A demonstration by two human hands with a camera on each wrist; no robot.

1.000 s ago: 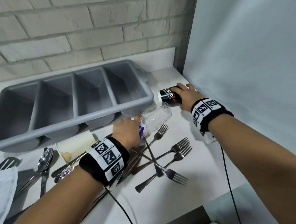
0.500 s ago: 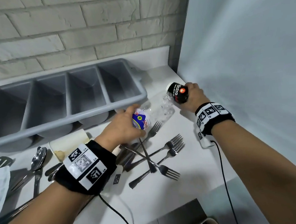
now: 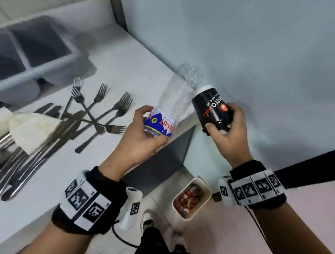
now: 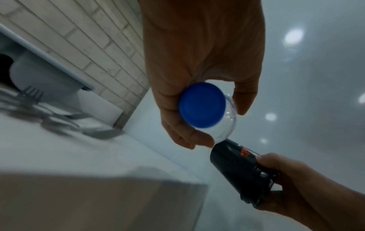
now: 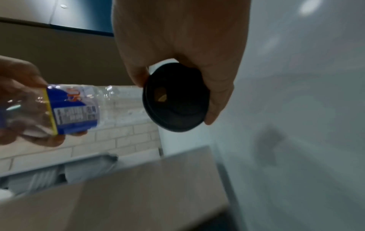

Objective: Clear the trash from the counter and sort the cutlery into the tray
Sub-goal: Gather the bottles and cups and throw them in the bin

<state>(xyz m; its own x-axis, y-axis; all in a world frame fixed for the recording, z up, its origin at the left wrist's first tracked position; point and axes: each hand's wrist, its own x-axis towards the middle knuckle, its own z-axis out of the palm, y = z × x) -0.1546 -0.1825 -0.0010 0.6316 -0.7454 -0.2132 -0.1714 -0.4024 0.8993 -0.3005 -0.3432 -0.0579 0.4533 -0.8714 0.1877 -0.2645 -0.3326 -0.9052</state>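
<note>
The left hand (image 3: 141, 136) holds a clear plastic bottle (image 3: 173, 104) near its capped end, fingers and thumb curled round the blue label. The bottle is lifted off the table (image 3: 113, 162) and tilted, its base pointing up and away toward the pale wall panel (image 3: 255, 41). From the left wrist view the blue cap (image 4: 202, 105) faces the camera between thumb and fingers.

The right hand (image 3: 228, 134) grips a black paper cup (image 3: 213, 107) at its lidded end, fingers wrapped round it. The cup is also in the air, tipped with its white bottom rim upward, just beside the bottle's upper half. The right wrist view shows the black lid (image 5: 175, 97) on the cup, facing the camera.

Both things hang past the table's right front corner, above the floor. Down there, between the two wrists, stands a small white bin (image 3: 191, 197) with red and white trash inside.

On the table, several forks (image 3: 102, 109) lie crossed over one another, with more cutlery (image 3: 16, 167) piled to the left, partly under a crumpled white paper (image 3: 32, 130). The grey tray (image 3: 27, 57) sits behind them against the back wall; the compartments that show hold nothing.
</note>
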